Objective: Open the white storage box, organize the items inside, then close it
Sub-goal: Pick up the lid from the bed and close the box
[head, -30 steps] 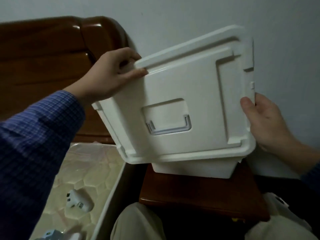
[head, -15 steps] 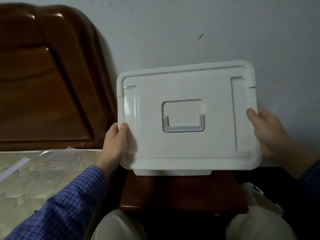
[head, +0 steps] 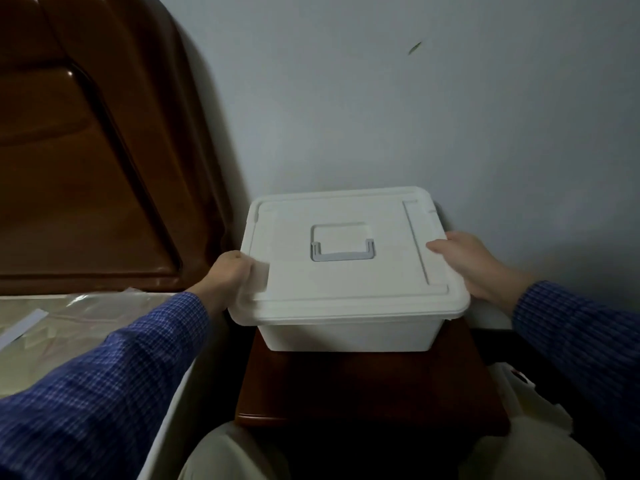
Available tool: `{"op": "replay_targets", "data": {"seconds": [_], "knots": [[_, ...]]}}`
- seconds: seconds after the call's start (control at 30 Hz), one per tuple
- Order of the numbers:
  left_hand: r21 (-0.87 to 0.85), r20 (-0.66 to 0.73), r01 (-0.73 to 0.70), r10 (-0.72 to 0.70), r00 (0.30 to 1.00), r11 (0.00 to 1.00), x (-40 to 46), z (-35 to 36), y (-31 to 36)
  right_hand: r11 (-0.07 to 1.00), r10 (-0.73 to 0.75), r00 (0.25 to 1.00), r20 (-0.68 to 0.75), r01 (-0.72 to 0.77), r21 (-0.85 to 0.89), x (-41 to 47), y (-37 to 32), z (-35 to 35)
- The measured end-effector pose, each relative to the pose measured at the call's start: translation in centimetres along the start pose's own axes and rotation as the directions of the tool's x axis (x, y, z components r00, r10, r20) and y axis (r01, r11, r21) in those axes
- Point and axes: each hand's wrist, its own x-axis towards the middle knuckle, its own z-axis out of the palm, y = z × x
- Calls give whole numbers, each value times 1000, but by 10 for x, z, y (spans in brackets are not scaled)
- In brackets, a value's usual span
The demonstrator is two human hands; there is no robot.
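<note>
The white storage box [head: 349,332] stands on a dark wooden bedside table [head: 367,389] against the wall. Its white lid [head: 349,282] lies flat on top of it, with a grey folding handle [head: 343,252] in a recess at the middle. My left hand [head: 230,277] grips the lid's left edge near the front corner. My right hand [head: 464,261] holds the lid's right edge, thumb on top. The lid hides what is inside the box.
A brown wooden headboard [head: 86,150] rises at the left, with a mattress [head: 62,341] under clear plastic below it. A grey wall [head: 415,98] stands right behind the box. My knees in light trousers [head: 235,455] are at the table's front edge.
The lid was held up tilted and facing me; both hands have lowered it flat onto the box. My left hand slid from the lid's top corner to its left edge.
</note>
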Motion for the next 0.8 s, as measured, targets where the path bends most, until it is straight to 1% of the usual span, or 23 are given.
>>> {"op": "replay_targets", "data": {"seconds": [0.07,0.17,0.3,0.37,0.43,0.53,0.6,0.7,0.73,0.8], "knots": [[25,32,11,-12,999,1000,12,6,-5,997,37,999,-1,-37,-71,7,8,8],[38,57,-9,7,998,999,25,14,-7,989,41,997,-62,-49,-140,21,18,13],[96,19,-37,35,999,995,39,22,-9,973,45,996,-73,-60,-221,34,26,20],[141,-12,-45,47,999,989,42,26,-12,953,69,995,-78,-89,-291,37,30,23],[185,-33,-53,60,998,981,46,29,-15,930,72,991,-115,-109,-352,39,30,25],[161,-48,-41,50,998,986,54,32,-17,922,66,990,-128,-109,-371,41,32,26],[114,-61,15,-9,998,993,56,32,-17,920,71,989,-128,-115,-376,41,34,25],[-3,-125,215,-214,969,977,54,30,-17,929,75,989,-128,-116,-351,39,33,23],[-28,-143,258,-259,955,966,52,28,-17,938,84,988,-130,-122,-324,37,32,21],[-63,-136,279,-285,949,958,48,26,-21,948,116,982,-150,-154,-278,31,31,16]]}}
